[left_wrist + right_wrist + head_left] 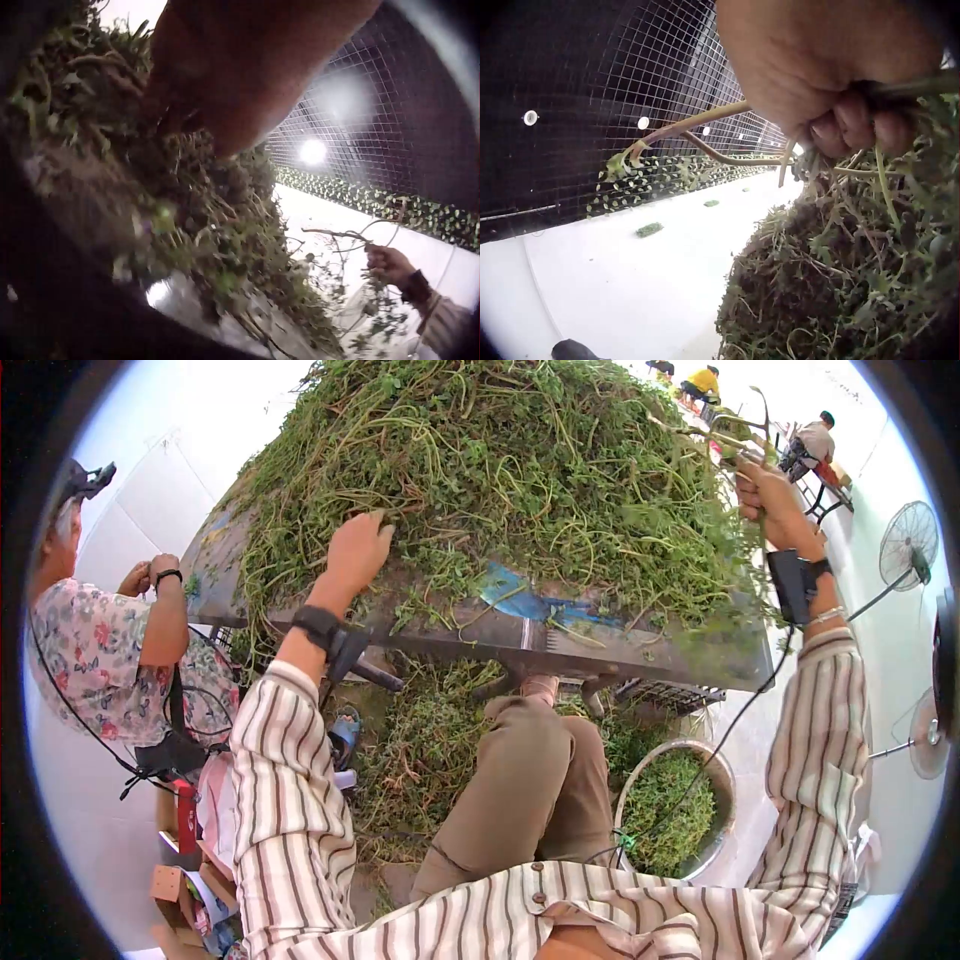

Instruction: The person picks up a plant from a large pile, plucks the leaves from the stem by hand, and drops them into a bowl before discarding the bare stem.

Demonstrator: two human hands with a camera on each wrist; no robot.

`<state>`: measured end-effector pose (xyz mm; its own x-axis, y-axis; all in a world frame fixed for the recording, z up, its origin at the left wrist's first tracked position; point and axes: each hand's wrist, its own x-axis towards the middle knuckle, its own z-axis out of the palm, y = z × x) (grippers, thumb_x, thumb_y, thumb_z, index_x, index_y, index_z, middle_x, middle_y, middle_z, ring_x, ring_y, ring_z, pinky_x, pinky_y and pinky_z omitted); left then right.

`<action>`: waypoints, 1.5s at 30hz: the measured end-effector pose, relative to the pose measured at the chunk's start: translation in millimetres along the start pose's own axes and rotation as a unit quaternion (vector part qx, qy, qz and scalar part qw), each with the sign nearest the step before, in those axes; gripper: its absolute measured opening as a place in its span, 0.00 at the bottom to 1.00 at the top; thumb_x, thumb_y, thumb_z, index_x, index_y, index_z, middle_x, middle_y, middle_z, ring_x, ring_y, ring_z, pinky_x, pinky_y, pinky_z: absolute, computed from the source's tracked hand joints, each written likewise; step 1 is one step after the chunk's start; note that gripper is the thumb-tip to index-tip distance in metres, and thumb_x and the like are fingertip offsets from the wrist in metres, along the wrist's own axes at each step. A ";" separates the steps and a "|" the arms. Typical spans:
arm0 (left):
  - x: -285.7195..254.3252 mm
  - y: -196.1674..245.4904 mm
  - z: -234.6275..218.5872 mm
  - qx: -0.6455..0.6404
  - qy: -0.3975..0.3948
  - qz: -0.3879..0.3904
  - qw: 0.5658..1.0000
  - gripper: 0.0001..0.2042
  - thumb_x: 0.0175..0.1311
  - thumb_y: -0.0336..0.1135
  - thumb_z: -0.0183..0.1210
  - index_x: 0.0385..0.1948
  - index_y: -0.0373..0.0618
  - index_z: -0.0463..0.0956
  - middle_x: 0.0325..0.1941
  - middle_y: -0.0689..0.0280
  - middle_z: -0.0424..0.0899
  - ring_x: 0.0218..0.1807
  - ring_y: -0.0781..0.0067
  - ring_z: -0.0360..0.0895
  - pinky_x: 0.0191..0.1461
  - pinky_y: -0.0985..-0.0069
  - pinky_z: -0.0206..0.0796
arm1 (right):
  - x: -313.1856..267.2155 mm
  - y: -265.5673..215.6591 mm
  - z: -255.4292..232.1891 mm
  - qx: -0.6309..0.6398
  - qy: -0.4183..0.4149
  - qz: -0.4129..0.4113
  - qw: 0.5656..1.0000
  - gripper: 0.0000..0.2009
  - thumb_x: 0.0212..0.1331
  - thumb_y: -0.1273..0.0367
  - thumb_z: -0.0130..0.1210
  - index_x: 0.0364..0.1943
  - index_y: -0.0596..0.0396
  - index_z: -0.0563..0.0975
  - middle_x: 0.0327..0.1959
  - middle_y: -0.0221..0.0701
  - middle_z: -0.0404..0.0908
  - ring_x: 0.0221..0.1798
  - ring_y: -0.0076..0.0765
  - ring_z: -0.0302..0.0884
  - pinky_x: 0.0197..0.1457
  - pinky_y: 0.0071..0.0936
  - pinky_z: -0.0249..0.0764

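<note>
A big heap of green leafy stems (pixel 480 480) covers the dark table (pixel 640 645). Raised at the heap's right side, my right hand (pixel 768 500) grips a few long stems (pixel 722 435). In the right wrist view the fingers (pixel 851 124) curl round these stems, whose bare ends (pixel 697 118) stick out to the left, and leafy parts hang below the fist. My left hand (pixel 358 550) is at the front of the heap, back of the hand up. Its fingertips are mostly hidden among the greens in the left wrist view, and I cannot tell whether they pinch any.
A round tub (pixel 725 760) of short greens stands on the floor at the right. More stems (pixel 415 750) lie under the table. Another person (pixel 115 640) sits at the left, close to the table. A standing fan (pixel 908 545) is at the right.
</note>
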<state>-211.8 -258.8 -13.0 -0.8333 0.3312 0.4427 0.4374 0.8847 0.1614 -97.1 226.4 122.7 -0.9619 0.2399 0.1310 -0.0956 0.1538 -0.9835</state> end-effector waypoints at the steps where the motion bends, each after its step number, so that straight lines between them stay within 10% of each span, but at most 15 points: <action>1: -9.6 12.7 -6.0 -0.049 0.011 -0.009 0.999 0.23 0.58 0.47 0.50 0.44 0.33 0.70 0.43 0.46 0.75 0.46 0.45 0.71 0.51 0.61 0.63 | -5.0 4.2 14.0 -0.010 0.037 -0.017 0.999 0.09 0.59 0.64 0.48 0.25 0.46 0.63 0.14 0.15 0.56 0.13 0.13 0.49 0.14 0.17 0.49; 5: -41.7 34.4 6.5 -0.103 -0.180 -0.007 0.978 0.44 0.52 0.60 0.52 0.58 0.26 0.50 0.61 0.39 0.56 0.65 0.48 0.52 0.67 0.65 0.44 | 6.0 48.3 19.2 -0.043 0.023 0.024 0.999 0.08 0.61 0.66 0.44 0.24 0.48 0.63 0.15 0.18 0.56 0.14 0.15 0.50 0.16 0.18 0.53; 12: -29.4 75.2 33.5 -0.097 -0.165 0.110 0.975 0.48 0.50 0.60 0.54 0.61 0.27 0.42 0.62 0.37 0.52 0.65 0.41 0.49 0.67 0.62 0.43 | 46.9 56.6 28.5 -0.199 0.073 -0.055 0.976 0.13 0.55 0.63 0.47 0.24 0.62 0.68 0.14 0.29 0.67 0.19 0.26 0.68 0.24 0.26 0.66; 18: -17.3 92.4 39.2 -0.120 -0.177 0.143 0.966 0.40 0.54 0.54 0.53 0.61 0.34 0.46 0.61 0.39 0.55 0.64 0.45 0.54 0.65 0.63 0.46 | 47.3 37.4 63.0 -0.457 -0.038 0.005 0.889 0.28 0.51 0.57 0.51 0.46 0.72 0.68 0.40 0.47 0.75 0.38 0.37 0.74 0.41 0.30 0.70; 25: -29.9 57.2 9.6 -0.218 -0.113 0.031 0.969 0.30 0.57 0.48 0.52 0.58 0.40 0.59 0.58 0.48 0.65 0.61 0.53 0.59 0.63 0.67 0.51 | 9.8 54.7 114.0 -0.474 -0.031 -0.283 0.833 0.26 0.52 0.60 0.53 0.55 0.54 0.66 0.53 0.44 0.69 0.56 0.44 0.64 0.60 0.34 0.59; 31: -72.0 36.2 11.9 -0.165 -0.018 0.086 0.982 0.29 0.59 0.46 0.51 0.59 0.38 0.56 0.61 0.50 0.60 0.66 0.51 0.50 0.66 0.62 0.44 | -37.1 76.3 221.2 -0.481 -0.277 -0.468 0.688 0.30 0.39 0.54 0.60 0.53 0.39 0.69 0.60 0.40 0.60 0.65 0.51 0.50 0.62 0.53 0.52; 37: -84.1 41.4 17.8 -0.068 -0.007 0.058 0.996 0.30 0.60 0.50 0.49 0.59 0.41 0.56 0.63 0.51 0.57 0.67 0.53 0.48 0.66 0.63 0.44 | -18.9 96.9 259.5 -0.595 -0.285 -0.440 0.609 0.28 0.45 0.48 0.54 0.55 0.32 0.68 0.63 0.33 0.57 0.67 0.49 0.44 0.60 0.65 0.46; 45: -86.6 45.3 17.8 -0.081 0.001 -0.011 0.997 0.31 0.61 0.54 0.46 0.61 0.44 0.55 0.64 0.50 0.55 0.67 0.53 0.49 0.65 0.62 0.46 | 13.7 121.0 216.3 -0.629 -0.277 -0.338 0.643 0.24 0.55 0.55 0.46 0.59 0.30 0.61 0.62 0.32 0.58 0.64 0.49 0.52 0.60 0.63 0.49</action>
<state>-125.8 -241.7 -59.7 -0.8430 0.3118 0.4383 0.4677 0.8275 0.3108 -177.2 40.9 -21.5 -0.7858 -0.6148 0.0680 -0.5930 0.7801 0.1995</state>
